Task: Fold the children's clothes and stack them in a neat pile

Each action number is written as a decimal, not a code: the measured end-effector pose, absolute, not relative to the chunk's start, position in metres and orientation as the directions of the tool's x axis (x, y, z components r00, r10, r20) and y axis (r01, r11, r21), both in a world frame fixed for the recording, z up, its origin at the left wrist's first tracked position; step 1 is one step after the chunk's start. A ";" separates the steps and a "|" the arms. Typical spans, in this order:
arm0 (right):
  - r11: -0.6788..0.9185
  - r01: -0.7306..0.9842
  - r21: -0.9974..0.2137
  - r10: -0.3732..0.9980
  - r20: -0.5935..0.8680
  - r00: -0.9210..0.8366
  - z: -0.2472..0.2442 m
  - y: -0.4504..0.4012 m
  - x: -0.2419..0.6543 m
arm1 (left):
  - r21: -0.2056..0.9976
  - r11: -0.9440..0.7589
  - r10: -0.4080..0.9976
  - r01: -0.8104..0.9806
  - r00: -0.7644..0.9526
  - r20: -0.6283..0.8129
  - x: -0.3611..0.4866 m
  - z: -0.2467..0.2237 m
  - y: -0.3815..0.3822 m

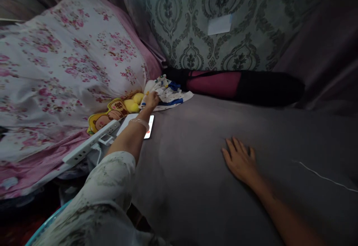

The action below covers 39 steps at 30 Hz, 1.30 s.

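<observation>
My left hand [151, 100] is stretched far forward, its fingers curled onto a white printed cloth [167, 96] with blue patches, which lies crumpled at the back of the bed. Whether the cloth is a piece of clothing I cannot tell. Under my left forearm, a phone [150, 128] with a lit screen rests partly hidden beside a white flat object [126, 123]. My right hand [241, 159] lies flat on the grey bed sheet [195, 171], fingers spread, holding nothing.
Yellow plush toys [133, 103] and a cartoon cushion [104, 119] sit left of the cloth. A white power strip [89, 144] runs along the bed's left edge. A long black and dark-red bag [215, 84] lies against the patterned wall. A thin white cable [321, 176] lies at right.
</observation>
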State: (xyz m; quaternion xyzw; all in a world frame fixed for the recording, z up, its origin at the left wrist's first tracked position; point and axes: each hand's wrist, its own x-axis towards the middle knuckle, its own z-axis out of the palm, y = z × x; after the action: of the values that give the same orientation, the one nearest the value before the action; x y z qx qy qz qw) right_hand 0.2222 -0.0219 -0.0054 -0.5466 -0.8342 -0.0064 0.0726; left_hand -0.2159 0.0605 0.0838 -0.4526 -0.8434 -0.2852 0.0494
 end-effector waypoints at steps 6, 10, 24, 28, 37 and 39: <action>0.414 0.907 -0.081 0.904 0.153 -0.400 -0.011 -0.020 0.224 | 0.636 0.145 0.694 0.758 -0.536 0.480 -0.151 0.077 0.076; 0.426 0.900 -0.087 0.899 0.151 -0.411 -0.013 -0.018 0.226 | 0.775 -0.122 0.699 0.620 -0.501 0.511 -0.095 0.069 0.076; 0.455 0.852 -0.259 0.887 0.222 -0.406 -0.009 -0.015 0.234 | 0.847 -0.181 0.918 0.499 -0.225 0.328 0.071 0.076 0.039; 0.405 0.769 -0.495 0.909 0.308 -0.281 -0.010 -0.001 0.241 | 0.817 -0.248 0.954 0.520 -0.016 0.300 0.093 0.085 0.019; 0.424 0.548 -0.721 0.904 0.365 -0.220 0.000 0.015 0.250 | 0.759 -0.399 0.909 0.514 0.333 0.252 0.095 0.101 -0.003; 0.425 0.523 -0.738 0.905 0.349 -0.243 0.002 0.015 0.253 | 0.757 -0.395 0.912 0.521 0.321 0.255 0.088 0.101 -0.003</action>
State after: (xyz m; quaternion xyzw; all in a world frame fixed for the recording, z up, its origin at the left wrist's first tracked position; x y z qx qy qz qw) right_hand 0.2533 0.0152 0.0025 -0.4767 -0.7491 0.2452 0.3892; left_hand 0.0884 -0.0026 0.1006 -0.7613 -0.4705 -0.3435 -0.2847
